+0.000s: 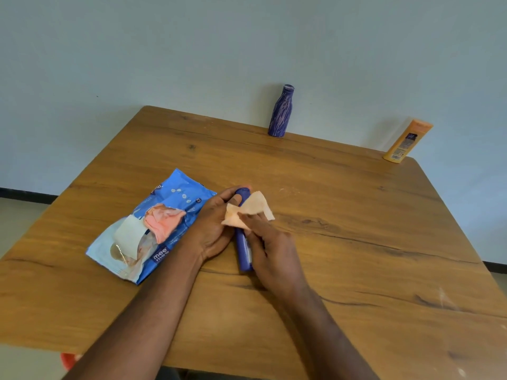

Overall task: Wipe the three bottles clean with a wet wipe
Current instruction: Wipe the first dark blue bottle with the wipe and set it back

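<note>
At frame centre, the left hand [212, 226] is clamped around a slim blue bottle [243, 242] whose long axis runs from cap, farther up, to base, lower down. The right hand [270, 250] pinches a wet wipe [248, 211] against its upper part, ready to stroke lengthwise.

The slim blue bottle [243, 244] is mostly covered by both hands and the wipe [247, 211]. Label text on the orange bottle [407, 141] is too tiny to read. Something red [70, 360] pokes out below the table [356, 215] edge, can't tell what.
</note>
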